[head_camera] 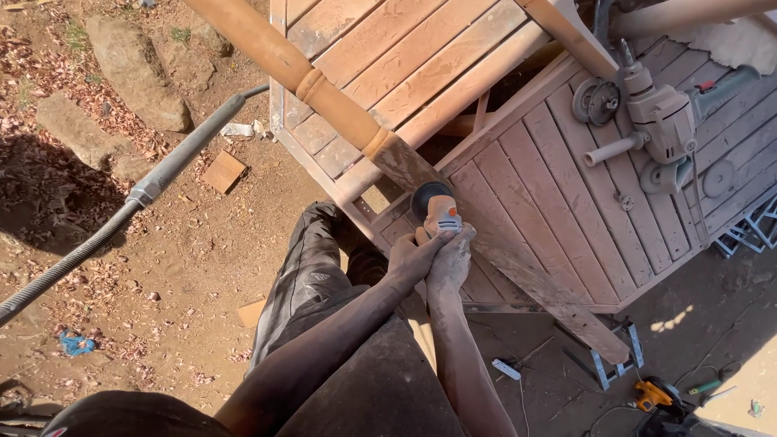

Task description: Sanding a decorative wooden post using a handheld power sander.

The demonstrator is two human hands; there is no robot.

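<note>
While my dust-caked forearms reach out from the bottom of the view, both of my hands wrap around one small orange-and-grey sander (439,212). My left hand (411,257) clasps its rear from the left, fingers curled tight over the body, and my right hand (452,260) closes over it from the right, so the two palms press together around the tool. Its round black pad sits flat against the square, weathered part of a long turned wooden post (324,91), just below the post's carved rings. That post runs diagonally from the upper left, over me, down to its lower end at the right, lying across a slatted wooden tabletop (566,186).

Under my arms I see my dark trouser leg (312,275) planted on the bare dirt ground (178,267), where a small flat wood offcut (223,171) lies among shavings. To my left a grey flexible hose with a metal coupling (146,191) crosses the dirt at an angle.

Farther off on the tabletop, well apart from my hands, a larger grey angle grinder (660,121) with a side handle rests, loose discs beside it. Rough stones (133,69) sit at the far upper left.
</note>
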